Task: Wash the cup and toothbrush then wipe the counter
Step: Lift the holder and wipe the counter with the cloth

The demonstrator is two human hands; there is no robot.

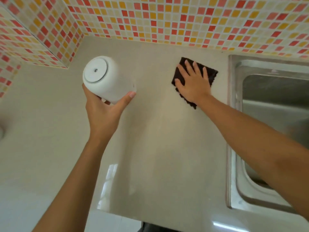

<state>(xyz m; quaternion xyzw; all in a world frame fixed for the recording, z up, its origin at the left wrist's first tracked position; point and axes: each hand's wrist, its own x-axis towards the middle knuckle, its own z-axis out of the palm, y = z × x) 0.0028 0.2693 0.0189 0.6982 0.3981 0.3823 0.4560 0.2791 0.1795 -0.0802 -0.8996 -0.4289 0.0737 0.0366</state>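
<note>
My left hand point(105, 111) grips a white cup point(107, 79) above the beige counter point(150, 148), tilted so that its round base faces me. My right hand point(194, 82) lies flat with spread fingers on a dark brown cloth point(212, 74), pressing it onto the counter near the back wall. No toothbrush is in view.
A steel sink point(270, 131) is set into the counter at the right, under my right forearm. Mosaic tile walls point(167, 19) in red, orange and cream close the back and the left corner. The counter's front edge runs along the bottom.
</note>
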